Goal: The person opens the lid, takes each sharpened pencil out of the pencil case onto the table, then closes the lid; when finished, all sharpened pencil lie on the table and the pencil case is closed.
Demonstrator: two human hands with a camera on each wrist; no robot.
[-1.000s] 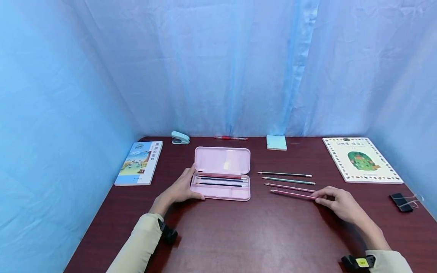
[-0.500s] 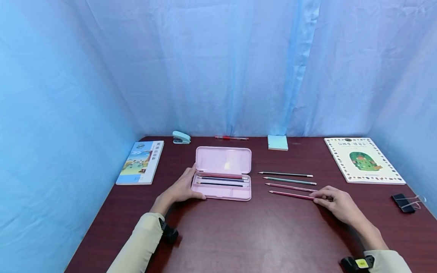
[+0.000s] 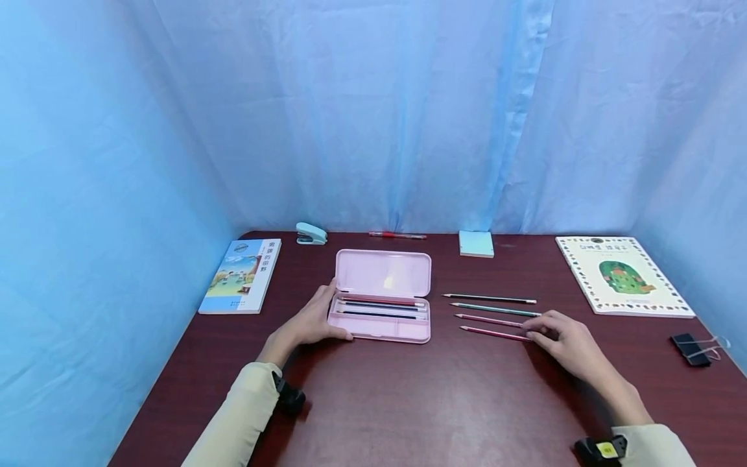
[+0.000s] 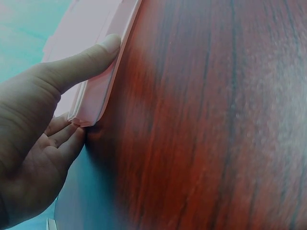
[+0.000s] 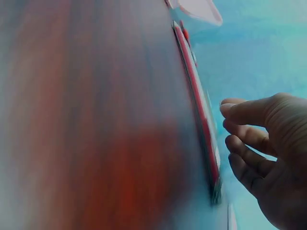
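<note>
In the head view a pink pencil case lies with its lid up, several pencils inside. My left hand grips its left end; the left wrist view shows the thumb over the front edge and fingertips at the corner. To the right lie a black pencil, a green pencil and two pinkish-red pencils, the farther pink pencil and the nearest pink pencil. My right hand hovers at their eraser ends, which its fingers partly cover. In the right wrist view its fingers are loosely bent with nothing between them.
Along the back stand a light-blue stapler, a red pen and a blue notepad. One book lies left, a white picture book right, with a black binder clip near the right edge. Blue curtains enclose the table.
My right hand has let go of the nearest pink pencil, which shifted slightly left, and has moved left and a little farther back. The left hand stays on the pencil case.
</note>
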